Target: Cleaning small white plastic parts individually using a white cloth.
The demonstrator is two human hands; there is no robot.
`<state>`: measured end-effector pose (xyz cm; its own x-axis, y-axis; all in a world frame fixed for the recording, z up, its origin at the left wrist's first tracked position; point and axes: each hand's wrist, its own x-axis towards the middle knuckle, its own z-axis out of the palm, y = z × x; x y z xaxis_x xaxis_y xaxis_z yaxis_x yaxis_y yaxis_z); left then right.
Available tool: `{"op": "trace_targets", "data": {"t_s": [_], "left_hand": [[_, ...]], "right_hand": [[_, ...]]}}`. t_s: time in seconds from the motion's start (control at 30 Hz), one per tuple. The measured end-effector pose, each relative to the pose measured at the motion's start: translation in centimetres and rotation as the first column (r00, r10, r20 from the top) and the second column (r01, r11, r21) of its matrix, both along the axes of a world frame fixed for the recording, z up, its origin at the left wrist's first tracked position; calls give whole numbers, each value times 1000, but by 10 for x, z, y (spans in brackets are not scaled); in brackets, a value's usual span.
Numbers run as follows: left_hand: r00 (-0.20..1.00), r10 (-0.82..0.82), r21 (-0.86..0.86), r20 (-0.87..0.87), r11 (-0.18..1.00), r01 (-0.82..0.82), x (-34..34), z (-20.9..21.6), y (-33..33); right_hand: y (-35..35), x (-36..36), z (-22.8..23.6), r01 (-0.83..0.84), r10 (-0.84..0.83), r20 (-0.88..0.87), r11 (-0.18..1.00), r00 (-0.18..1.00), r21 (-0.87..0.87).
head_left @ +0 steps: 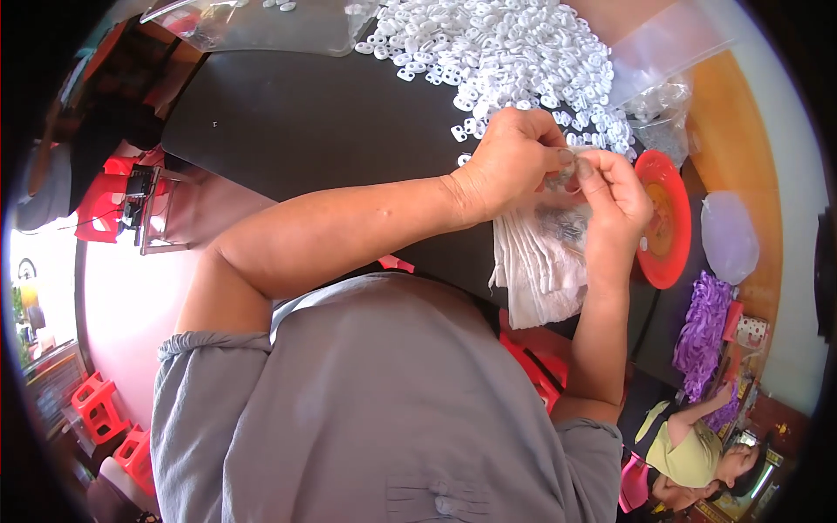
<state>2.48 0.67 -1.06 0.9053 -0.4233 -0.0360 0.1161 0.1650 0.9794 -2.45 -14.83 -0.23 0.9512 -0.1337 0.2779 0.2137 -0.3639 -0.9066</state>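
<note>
My left hand [513, 161] and my right hand [617, 192] meet above the table, thumbs and fingertips pinched close together. What sits between the fingertips is too small and partly hidden to name. Beneath them lies a folded white cloth [532, 266], hanging over the table's near edge. Small greyish metal-looking pieces [567, 225] rest on the cloth, partly covered by my right hand. Just beyond my hands spreads a big heap of small white oval pieces with two holes [514, 57]. To the right of my right hand stands a red plate [678, 222].
A clear plastic bin [270, 30] stands at the far left of the dark table [296, 113]. Clear plastic bags [663, 105] lie at the far right. Purple strips [702, 336] hang farther right, near another person [693, 444]. Red stools [98, 408] stand at the left.
</note>
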Motion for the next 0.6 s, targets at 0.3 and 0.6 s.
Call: {"op": "trace_targets", "data": {"t_s": [0.3,0.6], "left_hand": [[1000,7,40,-5,999,-6,2,-9,-5],[999,19,19,-49,1000,-18,8,-11,-2]], "right_hand": [[-26,57,14,-15,-12,-67,922,998,-386],[-18,105,-6,-47,148,24,456,989,-889]]}}
